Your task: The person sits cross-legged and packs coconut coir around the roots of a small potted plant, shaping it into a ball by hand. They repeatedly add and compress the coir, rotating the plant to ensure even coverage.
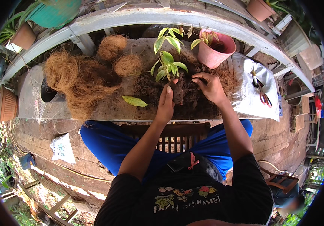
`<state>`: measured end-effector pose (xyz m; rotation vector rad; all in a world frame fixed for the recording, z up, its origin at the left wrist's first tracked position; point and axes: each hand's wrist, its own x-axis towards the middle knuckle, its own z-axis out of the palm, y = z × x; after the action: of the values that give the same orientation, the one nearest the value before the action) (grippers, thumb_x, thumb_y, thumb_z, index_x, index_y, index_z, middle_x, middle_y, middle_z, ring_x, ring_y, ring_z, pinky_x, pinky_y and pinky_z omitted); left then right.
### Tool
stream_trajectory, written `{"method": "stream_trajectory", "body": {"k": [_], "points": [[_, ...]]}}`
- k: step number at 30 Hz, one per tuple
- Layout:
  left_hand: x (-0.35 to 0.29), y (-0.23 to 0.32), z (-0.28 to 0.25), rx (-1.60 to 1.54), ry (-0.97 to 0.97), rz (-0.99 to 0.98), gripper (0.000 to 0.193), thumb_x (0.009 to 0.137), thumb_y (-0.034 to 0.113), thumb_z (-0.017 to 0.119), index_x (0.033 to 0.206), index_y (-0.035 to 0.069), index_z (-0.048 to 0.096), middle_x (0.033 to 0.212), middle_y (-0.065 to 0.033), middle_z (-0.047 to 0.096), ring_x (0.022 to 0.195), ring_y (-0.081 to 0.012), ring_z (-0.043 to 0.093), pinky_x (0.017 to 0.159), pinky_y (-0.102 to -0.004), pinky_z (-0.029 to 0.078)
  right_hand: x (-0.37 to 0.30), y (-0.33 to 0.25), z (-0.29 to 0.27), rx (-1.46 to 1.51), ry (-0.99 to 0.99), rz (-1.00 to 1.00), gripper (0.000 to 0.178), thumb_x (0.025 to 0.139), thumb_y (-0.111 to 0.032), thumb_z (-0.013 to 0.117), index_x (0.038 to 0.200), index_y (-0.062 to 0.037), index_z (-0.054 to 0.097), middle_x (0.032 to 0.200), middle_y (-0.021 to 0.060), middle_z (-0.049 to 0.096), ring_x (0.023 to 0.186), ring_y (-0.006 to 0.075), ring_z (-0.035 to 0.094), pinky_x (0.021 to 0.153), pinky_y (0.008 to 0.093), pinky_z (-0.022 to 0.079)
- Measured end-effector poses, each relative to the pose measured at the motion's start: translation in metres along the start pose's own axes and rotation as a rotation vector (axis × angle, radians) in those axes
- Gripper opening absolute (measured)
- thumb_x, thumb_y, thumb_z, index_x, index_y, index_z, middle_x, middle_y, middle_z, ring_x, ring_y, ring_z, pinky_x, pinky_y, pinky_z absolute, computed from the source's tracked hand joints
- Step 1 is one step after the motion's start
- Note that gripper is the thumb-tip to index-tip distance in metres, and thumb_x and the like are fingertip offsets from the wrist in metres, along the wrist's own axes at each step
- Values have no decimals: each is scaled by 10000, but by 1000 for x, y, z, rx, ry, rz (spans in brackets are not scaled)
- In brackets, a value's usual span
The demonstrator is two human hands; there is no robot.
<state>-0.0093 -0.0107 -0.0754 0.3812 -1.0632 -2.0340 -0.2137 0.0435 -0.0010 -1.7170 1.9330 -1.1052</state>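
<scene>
My left hand (165,102) is closed around the dark root ball (177,92) of a small leafy plant (167,67) with green, pale-edged leaves, held upright over the table. To its right my right hand (211,89) is bent in a pinch above loose dark soil (198,103); whatever its fingertips hold, if anything, is too small to make out. A single yellow-green leaf (134,101) lies left of my left hand. Beyond my right hand a pink pot (211,56) leans on its side, with soil and some drooping leaves at its mouth.
Brown coconut fibre (79,83) is heaped at left, with two rounder clumps (128,65) beside it. At right, scissors (262,94) and a marker-like tool (254,76) lie on a white sack (245,96). A pale metal rail (139,18) runs along the back. A terracotta pot (8,103) stands far left.
</scene>
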Motion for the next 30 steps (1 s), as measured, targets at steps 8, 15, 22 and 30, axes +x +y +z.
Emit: {"method": "stream_trajectory", "body": {"k": [8, 15, 22, 30], "points": [[0, 1, 1, 4, 22, 20, 486, 1120, 416, 325, 1442, 75, 456, 1074, -68, 611, 850, -127, 589, 751, -311, 510, 1, 11, 2, -22, 66, -126, 187, 823, -47, 816, 956, 10, 698, 887, 112, 721, 796, 204, 687, 756, 325, 542], [1, -5, -3, 40, 6, 29, 488, 1119, 402, 343, 1478, 81, 422, 1124, -73, 614, 897, -123, 593, 768, -305, 512, -3, 9, 0, -8, -1, 77, 185, 834, -14, 813, 921, -2, 650, 841, 66, 695, 769, 113, 626, 713, 291, 505], [2, -15, -4, 168, 28, 93, 496, 1119, 377, 351, 1527, 95, 327, 1229, -90, 602, 988, -124, 594, 802, -296, 508, -5, 18, 1, 64, 37, 18, 179, 911, 43, 707, 991, 36, 547, 908, 106, 693, 807, 122, 644, 724, 288, 516], [0, -7, 2, 123, 30, 58, 419, 1122, 369, 329, 1440, 97, 347, 1234, -124, 603, 981, -130, 599, 790, -302, 503, -5, 20, 6, 51, 144, -119, 194, 911, 6, 717, 996, 33, 545, 910, 128, 669, 763, 165, 653, 729, 297, 538]]}}
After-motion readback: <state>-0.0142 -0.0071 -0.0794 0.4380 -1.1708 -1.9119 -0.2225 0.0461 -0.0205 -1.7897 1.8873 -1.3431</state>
